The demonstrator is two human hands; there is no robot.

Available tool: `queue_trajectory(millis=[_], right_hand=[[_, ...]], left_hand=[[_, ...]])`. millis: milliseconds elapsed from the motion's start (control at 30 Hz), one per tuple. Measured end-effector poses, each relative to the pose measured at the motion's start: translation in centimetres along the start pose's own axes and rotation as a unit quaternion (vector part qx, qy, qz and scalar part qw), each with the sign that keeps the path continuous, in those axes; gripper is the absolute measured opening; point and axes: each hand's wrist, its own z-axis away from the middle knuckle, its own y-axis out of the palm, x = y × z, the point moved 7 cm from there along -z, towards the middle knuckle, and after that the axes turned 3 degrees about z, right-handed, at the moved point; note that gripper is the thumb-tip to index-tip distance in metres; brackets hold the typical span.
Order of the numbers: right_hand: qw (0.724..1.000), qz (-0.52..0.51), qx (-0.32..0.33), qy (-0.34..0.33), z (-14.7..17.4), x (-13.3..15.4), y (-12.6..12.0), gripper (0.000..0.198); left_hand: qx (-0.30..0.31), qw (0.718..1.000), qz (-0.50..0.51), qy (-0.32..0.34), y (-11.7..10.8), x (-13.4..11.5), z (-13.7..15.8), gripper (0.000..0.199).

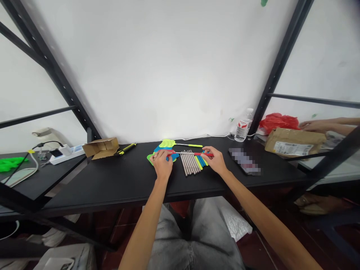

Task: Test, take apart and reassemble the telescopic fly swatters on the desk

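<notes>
A fly swatter with a thin metal rod (185,153) and a red handle lies level between my two hands, just above the table. My left hand (162,163) is closed on its red head end, which the fingers partly cover. The red handle is pinched in my right hand (214,159). Under and around my left hand lie blue swatter heads and a green swatter head (150,159). Several metal tubes (189,165) lie side by side below the rod. Beside them are blue and yellow handles (200,162). A yellow-green fly swatter (168,143) rests behind.
To the left on the black table (112,183) are an open cardboard box (101,148) and a black-and-yellow cutter (127,149). A phone (244,161) and a water bottle (243,126) stand to the right. Beyond the rack post are a parcel (294,142) and another person's hand (315,124).
</notes>
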Motion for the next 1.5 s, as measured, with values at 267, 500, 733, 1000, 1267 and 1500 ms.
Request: queue_trajectory(millis=[267,500,733,1000,1267,1500], right_hand=[[1.0,-0.013,-0.017,-0.002,0.0,-0.1,-0.5,0.032],[0.998,-0.009,-0.034,0.042,0.1,-0.7,-0.8,0.027],[0.997,-0.011,-0.05,0.059,0.0,-1.1,-1.2,0.029],[0.998,-0.015,-0.043,0.053,0.0,-1.6,-1.4,0.033],[0.998,0.011,-0.032,0.048,0.1,-1.6,-1.7,0.037],[0.997,0.063,-0.009,0.046,0.1,-0.9,-1.6,0.055]], left_hand=[[-0.008,0.999,0.005,-0.053,-0.3,0.8,-0.1,0.022],[-0.015,0.998,0.01,-0.055,-0.5,0.7,-0.1,0.022],[0.008,1.0,0.002,-0.028,-0.2,0.4,-0.1,0.025],[0.015,1.0,0.012,-0.005,-0.2,0.5,-0.2,0.024],[0.035,0.999,0.02,0.022,-0.1,0.2,-0.3,0.026],[0.046,0.998,0.019,0.04,0.0,-0.1,-0.2,0.027]])
